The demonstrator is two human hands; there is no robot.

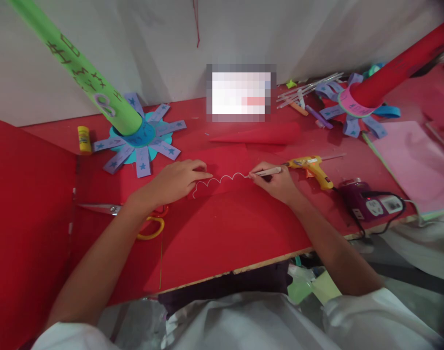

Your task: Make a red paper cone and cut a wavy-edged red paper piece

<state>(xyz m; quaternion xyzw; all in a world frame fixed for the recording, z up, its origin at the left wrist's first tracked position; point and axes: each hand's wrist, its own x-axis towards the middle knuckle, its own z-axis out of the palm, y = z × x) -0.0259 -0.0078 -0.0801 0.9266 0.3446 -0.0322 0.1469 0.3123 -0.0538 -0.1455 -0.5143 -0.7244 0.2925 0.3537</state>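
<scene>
A red paper (222, 158) lies on the red table, with a wavy white line of scallops drawn across it. My right hand (275, 183) is closed around a white pen (267, 171), whose tip touches the paper at the right end of the line. On the left of the line rests my left hand (183, 179), fingers spread and pressing flat on the paper, with nothing held. Scissors (151, 228) with yellow and red handles lie partly under my left forearm. Behind the paper is a rolled red sheet (269, 133).
A green tube (115, 104) on a blue flower base stands left, near a yellow glue stick (84, 140). At right are a yellow glue gun (316, 172), a purple power box (369, 201), a red tube (400, 73) and pink sheets (418, 165).
</scene>
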